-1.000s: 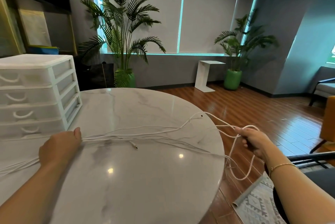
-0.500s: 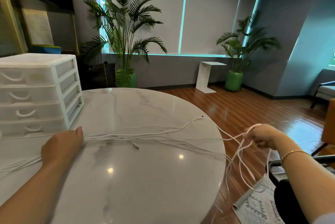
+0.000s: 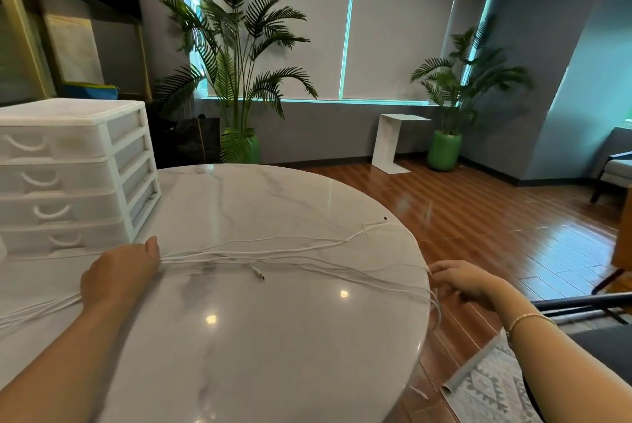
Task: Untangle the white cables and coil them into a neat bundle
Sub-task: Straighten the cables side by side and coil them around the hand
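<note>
Several thin white cables lie stretched across the round marble table, from its left edge to its right rim. My left hand rests knuckles up on the table and grips the strands where they bunch together. A loose plug lies mid-table, and another cable end lies near the far right rim. My right hand is at the table's right edge with its fingers stretched toward the strands that drop over the rim. It is blurred, and I see no loop in it.
A white plastic drawer unit stands on the table's back left. Right of the table are wooden floor, a patterned rug and a dark chair frame. Potted palms and a white side table stand by the far wall.
My right hand let go of the hanging loops and moved down and left to the table's rim. The loops have dropped out of sight. My left hand stayed put on the cables.
</note>
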Tool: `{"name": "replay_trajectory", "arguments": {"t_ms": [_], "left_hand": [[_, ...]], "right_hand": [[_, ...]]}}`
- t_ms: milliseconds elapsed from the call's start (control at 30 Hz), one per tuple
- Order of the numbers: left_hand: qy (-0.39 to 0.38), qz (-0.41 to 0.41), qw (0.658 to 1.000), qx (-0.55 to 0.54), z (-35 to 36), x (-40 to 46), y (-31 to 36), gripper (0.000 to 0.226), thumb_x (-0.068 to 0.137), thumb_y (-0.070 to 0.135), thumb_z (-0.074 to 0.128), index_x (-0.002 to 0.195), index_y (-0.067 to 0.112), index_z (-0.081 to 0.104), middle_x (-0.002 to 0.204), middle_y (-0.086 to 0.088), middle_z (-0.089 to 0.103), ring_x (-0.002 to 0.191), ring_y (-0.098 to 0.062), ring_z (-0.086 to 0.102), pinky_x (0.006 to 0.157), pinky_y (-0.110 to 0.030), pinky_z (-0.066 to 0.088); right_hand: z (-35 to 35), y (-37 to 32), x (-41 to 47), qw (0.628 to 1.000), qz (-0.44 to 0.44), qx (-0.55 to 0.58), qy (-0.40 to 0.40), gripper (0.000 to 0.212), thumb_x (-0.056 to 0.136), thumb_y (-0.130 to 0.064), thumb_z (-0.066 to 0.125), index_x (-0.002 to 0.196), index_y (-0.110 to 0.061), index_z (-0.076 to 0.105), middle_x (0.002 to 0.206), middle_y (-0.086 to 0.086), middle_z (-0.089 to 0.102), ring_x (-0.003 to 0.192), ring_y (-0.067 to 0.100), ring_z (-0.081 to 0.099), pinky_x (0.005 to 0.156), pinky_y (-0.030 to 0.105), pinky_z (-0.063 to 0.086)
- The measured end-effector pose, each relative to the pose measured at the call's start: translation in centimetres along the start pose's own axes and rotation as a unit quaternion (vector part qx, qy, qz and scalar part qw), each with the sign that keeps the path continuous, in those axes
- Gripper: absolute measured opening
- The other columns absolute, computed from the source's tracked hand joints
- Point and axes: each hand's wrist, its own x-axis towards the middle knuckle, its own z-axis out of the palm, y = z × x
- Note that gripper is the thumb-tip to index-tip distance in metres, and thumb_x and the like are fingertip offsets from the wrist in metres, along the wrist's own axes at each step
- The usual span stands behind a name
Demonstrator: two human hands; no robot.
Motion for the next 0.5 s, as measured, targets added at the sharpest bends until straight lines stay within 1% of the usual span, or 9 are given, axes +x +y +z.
{"name": "replay_trajectory", "arguments": {"t_ms": [67,133,200,267,300,367,433,500], "left_hand": [[-0.001,-0.005,1.000,-0.006,0.0,-0.2,0.1,0.054,0.099,0.039,0.029,0.092,0.001,0.066,0.103,-0.025,0.061,0.084,-0.034,0.049,0.080,-0.038,0.039],[0.001,-0.003,1.000,-0.004,-0.1,-0.3,0.1,0.054,0.099,0.039,0.029,0.093,0.000,0.066,0.105,-0.026,0.061,0.085,-0.035,0.050,0.081,-0.039,0.040],[-0.001,-0.002,1.000,0.004,-0.3,-0.3,0.2,0.055,0.099,0.039,0.029,0.096,-0.001,0.066,0.108,-0.026,0.061,0.095,-0.039,0.055,0.082,-0.039,0.040],[-0.002,0.000,1.000,0.005,-0.2,-0.2,0.3,0.055,0.099,0.039,0.028,0.096,-0.001,0.066,0.108,-0.026,0.061,0.098,-0.040,0.055,0.083,-0.039,0.040],[-0.002,0.002,1.000,0.006,-0.2,-0.2,0.4,0.055,0.099,0.039,0.028,0.096,-0.001,0.066,0.108,-0.026,0.061,0.097,-0.039,0.055,0.083,-0.039,0.040],[-0.001,0.005,1.000,0.009,-0.2,-0.1,0.5,0.055,0.099,0.039,0.027,0.096,0.001,0.067,0.107,-0.025,0.061,0.097,-0.039,0.055,0.081,-0.038,0.040],[-0.001,-0.001,1.000,0.009,-0.2,0.0,0.4,0.055,0.099,0.038,0.027,0.095,0.002,0.067,0.106,-0.025,0.061,0.094,-0.038,0.055,0.079,-0.038,0.039],[-0.002,-0.008,1.000,0.003,-0.2,-0.1,0.3,0.053,0.099,0.037,0.027,0.094,0.001,0.066,0.105,-0.025,0.061,0.088,-0.035,0.052,0.076,-0.037,0.036]], "right_hand": [[0.5,-0.2,0.2,1.000,-0.005,-0.003,0.009,0.014,0.088,-0.004,0.055,0.091,-0.010,0.067,0.062,0.003,0.057,0.050,0.012,0.046,0.045,0.022,0.032],[0.6,0.2,0.7,0.999,-0.001,0.019,0.047,0.016,0.088,0.001,0.053,0.082,-0.007,0.066,0.054,0.003,0.051,0.046,0.014,0.041,0.043,0.022,0.031],[0.6,1.5,1.2,0.996,0.017,0.021,0.090,0.021,0.091,0.000,0.049,0.079,-0.006,0.065,0.058,0.007,0.053,0.046,0.017,0.042,0.041,0.023,0.034],[0.7,2.9,1.6,0.994,0.048,0.004,0.102,0.022,0.094,-0.005,0.050,0.076,-0.006,0.062,0.062,0.010,0.055,0.045,0.019,0.046,0.040,0.024,0.040],[0.7,3.4,1.6,0.994,0.073,-0.006,0.087,0.022,0.095,-0.007,0.050,0.075,-0.006,0.060,0.062,0.010,0.056,0.045,0.018,0.047,0.041,0.026,0.042],[0.4,4.2,1.8,0.988,0.133,-0.030,0.067,0.021,0.096,-0.012,0.051,0.079,-0.002,0.060,0.067,0.011,0.058,0.047,0.019,0.052,0.043,0.026,0.046],[-0.1,4.7,1.7,0.975,0.178,-0.079,0.104,0.021,0.094,-0.014,0.053,0.080,0.000,0.062,0.066,0.010,0.061,0.049,0.021,0.057,0.044,0.024,0.048],[0.0,5.8,1.7,0.968,0.189,-0.069,0.151,0.024,0.093,-0.008,0.048,0.075,0.002,0.059,0.059,0.012,0.059,0.047,0.024,0.057,0.041,0.025,0.048]]}}
